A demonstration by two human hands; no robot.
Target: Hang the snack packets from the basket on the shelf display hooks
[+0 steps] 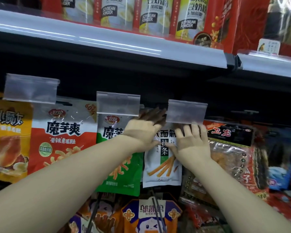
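Shop shelving filled the frame. At centre, my left hand (141, 132) and right hand (190, 145) both gripped the white plastic snack packet (161, 165), lifting its top toward a hook hidden behind clear price tags (186, 111). Hanging seemed unfinished; the basket was out of sight.

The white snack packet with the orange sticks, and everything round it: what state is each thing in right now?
White snack packet with orange sticks: held up at the hooks by both hands, whether hooked is hidden.
Left hand: grip on the packet's top, fingers reaching behind.
Right hand: fingers spread, thumb on the packet.
Green snack packet: hanging.
Red and white snack packet: hanging.
Clear plastic price-tag holders: empty.
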